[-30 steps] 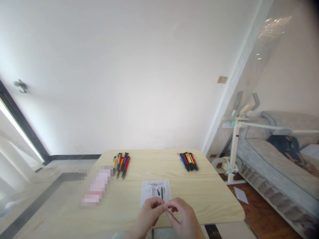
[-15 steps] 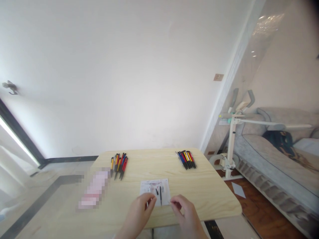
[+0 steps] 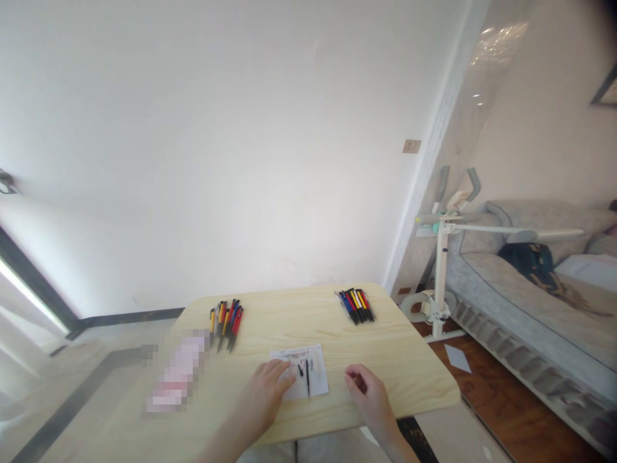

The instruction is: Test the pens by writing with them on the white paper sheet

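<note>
A white sheet of paper (image 3: 315,386) with printing on it lies near the front of the table. On it rest a thin dark rod (image 3: 308,376), a short black clip-like piece (image 3: 301,369) and several tiny parts too small to name. My left hand (image 3: 263,393) reaches over the paper's left edge, fingers stretched forward and slightly bent, beside the small parts. To the right of the paper, my right hand (image 3: 370,393) is closed, its fingers curled to the thumb. Anything inside its grip is hidden.
Several coloured pens (image 3: 226,325) lie at the table's back left, and another row of pens (image 3: 355,306) at the back right. A blurred pink item (image 3: 178,373) is at the left edge. Beyond the table (image 3: 409,379) stand exercise equipment (image 3: 441,283) and a sofa (image 3: 511,308).
My left hand has moved down and left onto the paper's left side, its fingers stretching out of a pinch. My right hand has drawn away to the right. The view has shifted slightly.
</note>
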`<state>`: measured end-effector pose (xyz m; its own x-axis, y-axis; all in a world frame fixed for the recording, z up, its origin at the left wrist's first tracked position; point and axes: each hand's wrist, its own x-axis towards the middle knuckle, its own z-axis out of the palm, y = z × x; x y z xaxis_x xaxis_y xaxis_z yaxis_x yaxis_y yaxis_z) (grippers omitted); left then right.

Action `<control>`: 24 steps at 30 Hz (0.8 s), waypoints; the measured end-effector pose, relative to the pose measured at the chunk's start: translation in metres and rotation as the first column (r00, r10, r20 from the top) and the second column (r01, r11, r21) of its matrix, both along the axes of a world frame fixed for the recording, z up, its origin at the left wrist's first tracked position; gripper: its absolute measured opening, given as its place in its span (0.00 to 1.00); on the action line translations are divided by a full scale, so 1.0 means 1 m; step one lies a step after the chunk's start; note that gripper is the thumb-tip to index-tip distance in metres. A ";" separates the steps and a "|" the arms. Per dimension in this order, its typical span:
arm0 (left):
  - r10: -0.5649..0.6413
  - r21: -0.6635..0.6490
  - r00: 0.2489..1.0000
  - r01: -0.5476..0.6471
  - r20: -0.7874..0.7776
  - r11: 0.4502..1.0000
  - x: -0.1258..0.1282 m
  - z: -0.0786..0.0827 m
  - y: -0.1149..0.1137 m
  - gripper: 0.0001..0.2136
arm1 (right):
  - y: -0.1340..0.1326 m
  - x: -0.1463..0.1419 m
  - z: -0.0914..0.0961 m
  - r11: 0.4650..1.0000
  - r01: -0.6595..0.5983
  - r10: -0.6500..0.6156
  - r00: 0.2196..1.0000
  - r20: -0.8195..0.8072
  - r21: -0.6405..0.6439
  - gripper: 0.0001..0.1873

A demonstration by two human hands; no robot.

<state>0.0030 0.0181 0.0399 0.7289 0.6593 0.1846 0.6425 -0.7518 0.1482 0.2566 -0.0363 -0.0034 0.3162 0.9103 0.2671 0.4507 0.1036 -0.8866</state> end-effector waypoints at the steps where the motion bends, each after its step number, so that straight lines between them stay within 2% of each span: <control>1: -0.008 0.001 1.000 0.008 -0.028 1.000 -0.001 0.000 0.000 0.21 | 0.000 0.000 0.000 1.000 0.000 0.000 1.000 -0.002 -0.005 0.19; 9: -0.015 -0.003 0.998 0.015 -0.055 1.000 -0.003 -0.001 -0.001 0.19 | 0.000 0.003 0.002 0.997 -0.061 0.062 0.998 0.017 -0.053 0.13; 18: 0.023 0.013 1.000 -0.023 -0.008 1.000 -0.006 -0.002 0.001 0.09 | -0.002 0.002 0.002 0.993 -0.084 0.085 0.996 0.019 -0.083 0.12; 24: 0.050 -0.037 0.999 -0.051 -0.014 0.998 -0.006 0.002 0.001 0.07 | -0.001 0.002 -0.002 0.993 -0.074 0.076 0.997 0.026 -0.088 0.10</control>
